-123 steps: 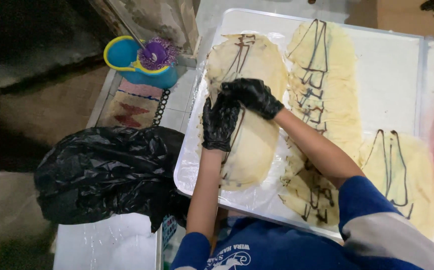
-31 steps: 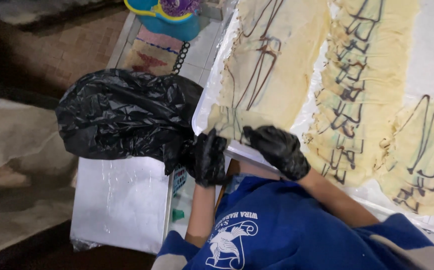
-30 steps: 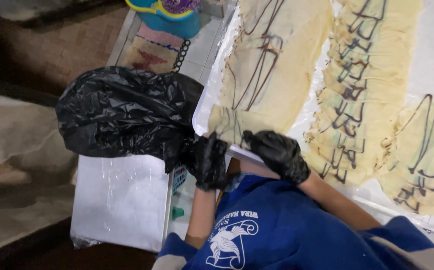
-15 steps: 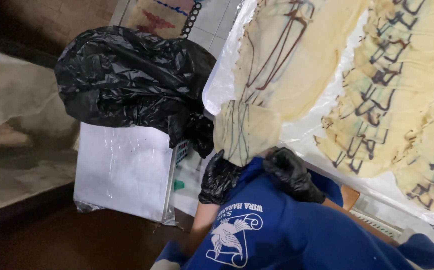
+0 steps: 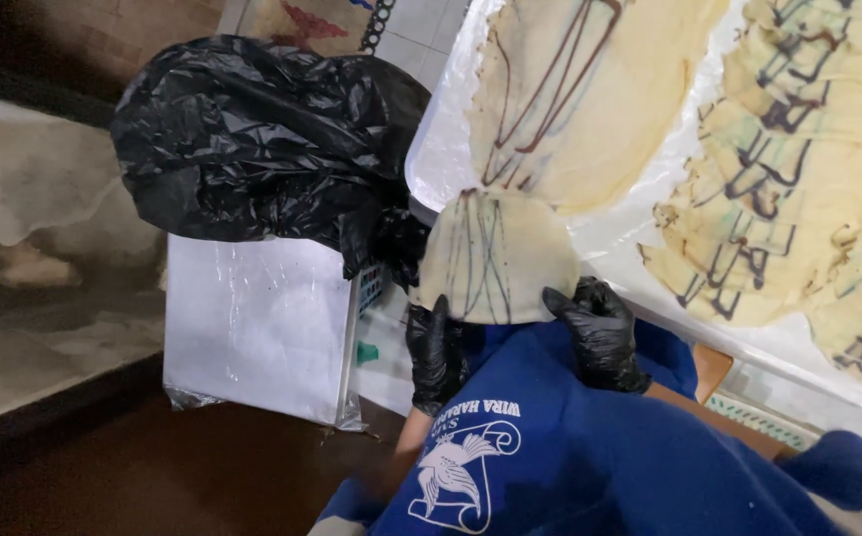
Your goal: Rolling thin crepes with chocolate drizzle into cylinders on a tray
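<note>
Pale yellow and floppy, the thin round sheet of dough point(image 5: 496, 256) striped with dark brown lines hangs off the near edge of the white plastic-lined tray point(image 5: 441, 149), its lower rim pinched between both black-gloved hands. The left hand point(image 5: 436, 349) grips the left corner with fingers curled under it, and the right hand point(image 5: 602, 333) closes on the right corner, thumb on top. Lifting it well seems to call for an even pull from both corners, kept low and slow so the soft sheet neither stretches nor tears where it bends over the tray edge. Its surface looks smooth and slightly glossy, the stripes running lengthwise. Beyond the hands more striped sheets point(image 5: 779, 179) lie flat on the tray; left of the left hand sits a crumpled black plastic bag point(image 5: 252, 139) on a white box point(image 5: 252, 323).
</note>
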